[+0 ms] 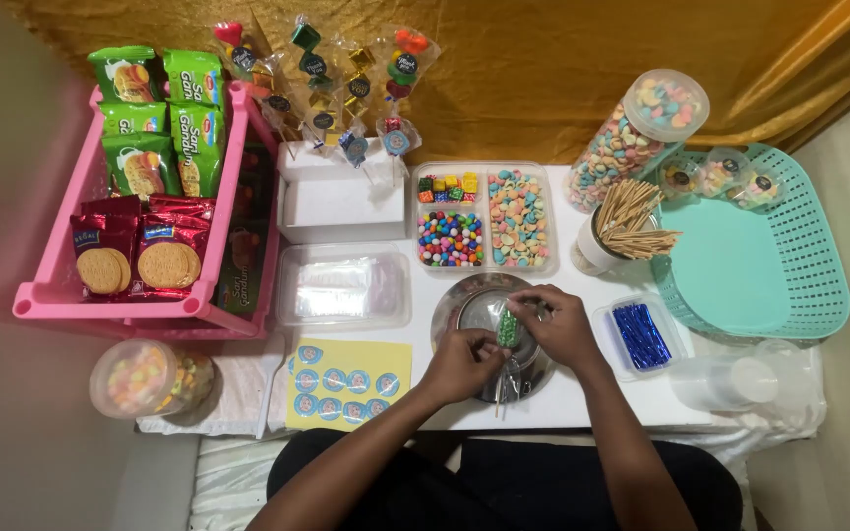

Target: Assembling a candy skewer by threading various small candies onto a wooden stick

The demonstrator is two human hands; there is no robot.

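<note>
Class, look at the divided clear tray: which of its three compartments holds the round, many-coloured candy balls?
The front-left compartment. The one behind it holds square cubes; the long right one holds pale pastel pieces.

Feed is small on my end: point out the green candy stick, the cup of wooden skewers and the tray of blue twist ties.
green candy stick [509, 328], head view, middle of the green candies
cup of wooden skewers [592, 252], head view, white cup wall
tray of blue twist ties [610, 324], head view, clear left rim
</note>
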